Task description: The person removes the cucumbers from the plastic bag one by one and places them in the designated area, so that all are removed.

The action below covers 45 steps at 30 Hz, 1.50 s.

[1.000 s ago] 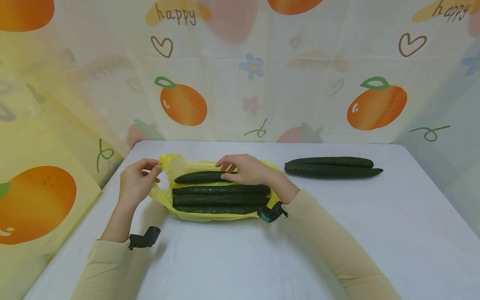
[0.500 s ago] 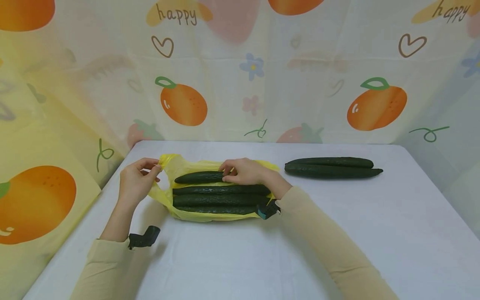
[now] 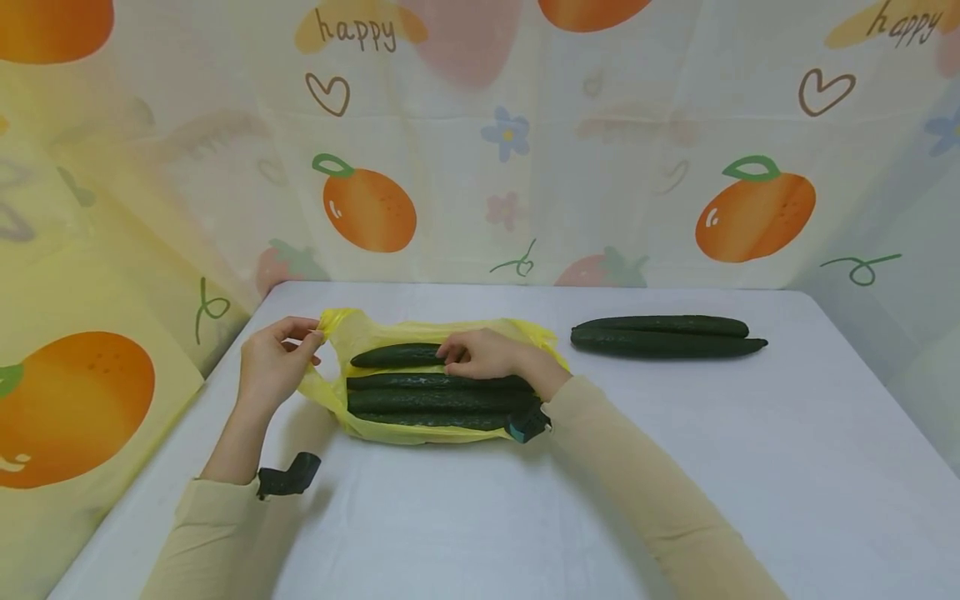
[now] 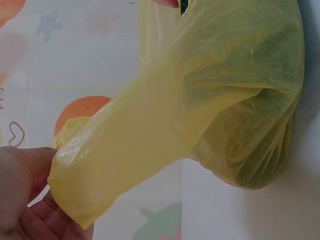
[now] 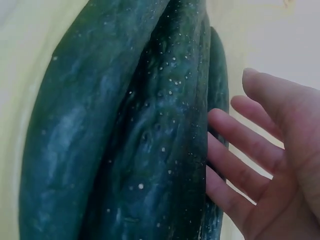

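In the head view a yellow plastic bag [image 3: 347, 333] lies on its side with several cucumbers [image 3: 435, 402] in its mouth. My left hand [image 3: 272, 365] pinches a handle of the bag between thumb and fingers and holds it out to the left. The left wrist view has this handle [image 4: 115, 155] stretched taut. Over the cucumbers, my right hand [image 3: 486, 354] covers part of the farthest cucumber [image 3: 393, 357]. In the right wrist view its fingertips touch the side of a cucumber [image 5: 170, 125], while the thumb stands apart, gripping nothing.
Two more cucumbers [image 3: 667, 337] lie side by side at the back right of the white table [image 3: 465, 517]. A printed cloth [image 3: 525, 192] hangs behind the table and along its left side. A small black wrist camera [image 3: 288, 475] sits on each arm.
My right hand has moved a little toward me, from the farthest cucumber toward the nearer ones, and its forearm has shifted left. My left hand stays at the bag's handle.
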Each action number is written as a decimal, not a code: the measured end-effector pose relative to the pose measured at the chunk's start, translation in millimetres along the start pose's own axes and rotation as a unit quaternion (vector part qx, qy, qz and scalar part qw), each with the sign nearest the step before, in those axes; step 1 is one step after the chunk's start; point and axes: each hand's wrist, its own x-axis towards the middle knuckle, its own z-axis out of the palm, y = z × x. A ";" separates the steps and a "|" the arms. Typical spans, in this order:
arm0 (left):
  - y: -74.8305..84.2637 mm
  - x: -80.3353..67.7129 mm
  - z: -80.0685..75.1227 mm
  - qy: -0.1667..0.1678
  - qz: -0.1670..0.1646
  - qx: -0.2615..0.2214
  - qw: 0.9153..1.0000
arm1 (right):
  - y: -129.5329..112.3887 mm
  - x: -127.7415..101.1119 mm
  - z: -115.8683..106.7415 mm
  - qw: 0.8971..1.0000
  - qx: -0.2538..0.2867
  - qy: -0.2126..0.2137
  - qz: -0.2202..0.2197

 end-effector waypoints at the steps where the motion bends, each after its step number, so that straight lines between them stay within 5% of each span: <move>1: 0.0 0.0 -0.1 0.000 0.000 0.001 1.000 | 0.7 0.2 0.6 1.000 -0.003 0.000 0.001; 14: 2.0 -0.7 0.4 0.000 0.001 -0.007 1.000 | 4.3 1.5 6.0 1.000 -0.011 -0.015 0.013; 23: -0.2 0.5 3.5 0.002 0.001 -0.001 1.000 | -1.8 1.2 8.2 0.996 -0.040 -0.064 0.049; 45: 0.5 -1.2 0.9 -0.002 -0.001 0.000 1.000 | -5.6 4.2 15.5 0.996 -0.073 -0.044 0.031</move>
